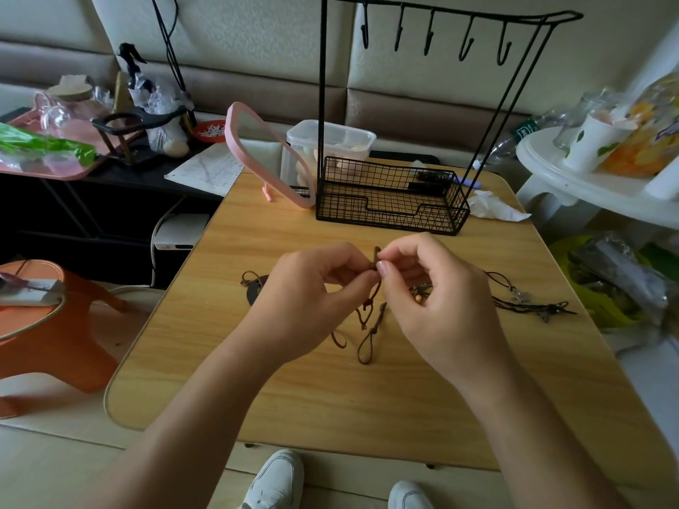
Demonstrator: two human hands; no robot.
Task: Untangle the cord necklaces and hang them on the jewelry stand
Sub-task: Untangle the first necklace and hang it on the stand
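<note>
Over the middle of the wooden table (367, 391), my left hand (305, 299) and my right hand (433, 299) both pinch a brown cord necklace (371, 336) near its top. Its loops hang down between the hands onto the table. A dark pendant with brown cord (253, 284) pokes out to the left of my left hand. More dark cord necklaces with metal charms (529, 299) lie to the right. The black wire jewelry stand (393, 203) rises at the table's far side, with several bare hooks (430, 34) on top.
A pink-framed mirror (272, 167) leans left of the stand, with a clear plastic box (330, 141) behind it. Crumpled tissue (492, 207) lies right of the stand's basket. An orange stool (55, 325) stands at the left and a white side table (588, 185) with cups at the right.
</note>
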